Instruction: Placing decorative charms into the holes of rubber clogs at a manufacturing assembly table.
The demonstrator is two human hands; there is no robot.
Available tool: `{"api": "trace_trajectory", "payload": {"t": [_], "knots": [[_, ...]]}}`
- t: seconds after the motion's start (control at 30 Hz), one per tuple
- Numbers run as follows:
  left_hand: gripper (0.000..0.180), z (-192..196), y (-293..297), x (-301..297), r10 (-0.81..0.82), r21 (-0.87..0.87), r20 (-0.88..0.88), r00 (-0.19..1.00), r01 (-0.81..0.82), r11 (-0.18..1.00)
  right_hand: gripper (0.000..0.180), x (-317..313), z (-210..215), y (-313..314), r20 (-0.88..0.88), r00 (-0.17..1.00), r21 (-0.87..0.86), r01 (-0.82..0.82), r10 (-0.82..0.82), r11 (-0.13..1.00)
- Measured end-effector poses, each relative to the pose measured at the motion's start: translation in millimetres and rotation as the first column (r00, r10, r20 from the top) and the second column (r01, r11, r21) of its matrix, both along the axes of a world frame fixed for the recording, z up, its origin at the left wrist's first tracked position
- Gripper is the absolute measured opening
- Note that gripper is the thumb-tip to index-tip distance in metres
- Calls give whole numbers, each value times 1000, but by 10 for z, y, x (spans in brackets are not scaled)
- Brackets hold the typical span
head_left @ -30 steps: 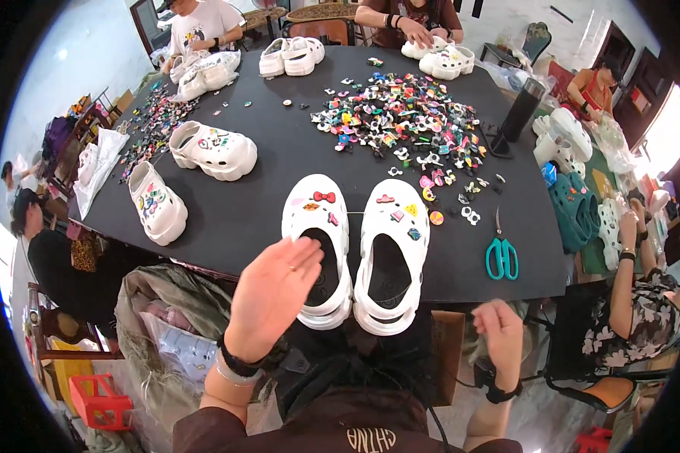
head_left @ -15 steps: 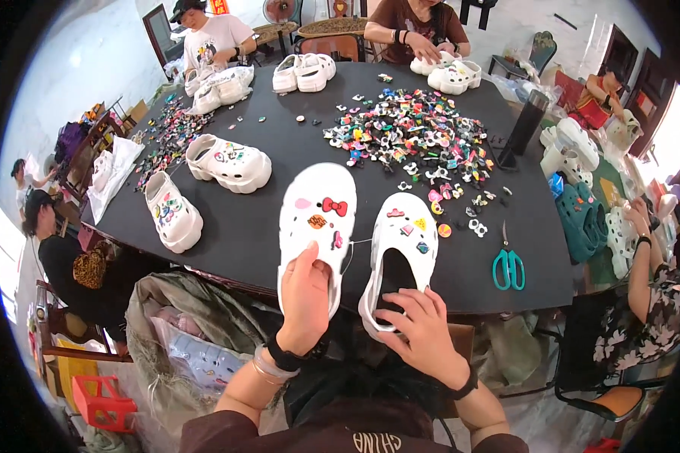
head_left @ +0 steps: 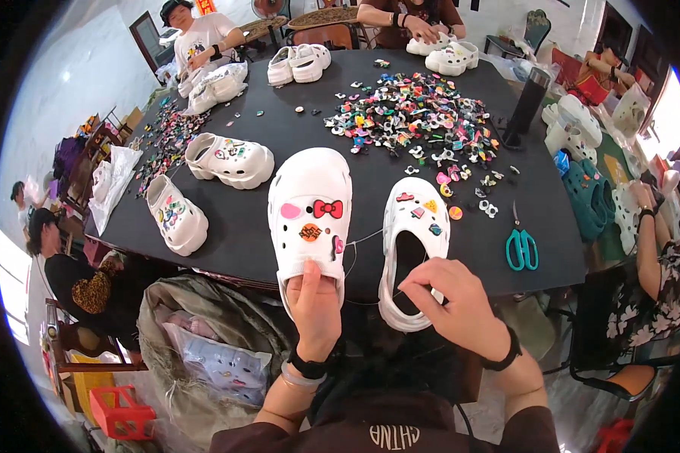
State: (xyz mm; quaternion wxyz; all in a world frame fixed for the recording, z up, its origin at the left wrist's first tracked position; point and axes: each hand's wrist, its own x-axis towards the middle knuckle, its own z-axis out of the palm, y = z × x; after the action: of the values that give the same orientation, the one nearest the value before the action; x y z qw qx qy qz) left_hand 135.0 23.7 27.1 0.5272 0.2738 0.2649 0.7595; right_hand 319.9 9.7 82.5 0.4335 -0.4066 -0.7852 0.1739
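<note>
A white clog [head_left: 310, 167] with a red bow, a pink oval and an orange charm is in my left hand [head_left: 315, 313]. The thumb lies over its upper and the fingers go into the opening. To its right, a second white clog [head_left: 418, 248] carries several small charms, its heel end reaching past the table edge. A thin cord [head_left: 366, 238] runs between the two clogs. My right hand [head_left: 459, 306] is bent over the second clog's opening, fingers curled together; whatever they pinch is too small or hidden to make out.
A big heap of colourful charms [head_left: 419, 113] covers the back of the black table [head_left: 302, 128]. Teal scissors [head_left: 521, 249] lie at the right, near a dark cylinder [head_left: 527, 106]. Two decorated white clogs [head_left: 177, 215] sit at the left. Other people work around the room.
My right hand has lifted off the second clog's rim and curled its fingers over the opening. Both clogs have shifted slightly. My left hand keeps its grip.
</note>
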Motion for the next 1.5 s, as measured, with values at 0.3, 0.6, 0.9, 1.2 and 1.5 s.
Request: {"api": "trace_trajectory", "payload": {"t": [0.3,0.6,0.9,1.2,1.5], "knots": [[41,-95,-139,22,-36,14,-30,999,36,999,26,-513,218,273,73,996,-13,-57,58,998],[46,-99,-241,282,-162,-90,72,984,168,982,54,-681,9,333,327,909,34,260,-257,965],[57,6,-160,421,-103,-92,57,993,108,990,38,-599,-37,355,196,960,-89,222,-202,971],[53,4,-174,353,-120,-77,17,993,121,990,24,-687,-223,422,283,903,184,280,-323,942],[41,-80,-63,52,-152,-26,49,987,153,988,30,-646,-325,607,-160,987,-198,-21,-11,980]]}}
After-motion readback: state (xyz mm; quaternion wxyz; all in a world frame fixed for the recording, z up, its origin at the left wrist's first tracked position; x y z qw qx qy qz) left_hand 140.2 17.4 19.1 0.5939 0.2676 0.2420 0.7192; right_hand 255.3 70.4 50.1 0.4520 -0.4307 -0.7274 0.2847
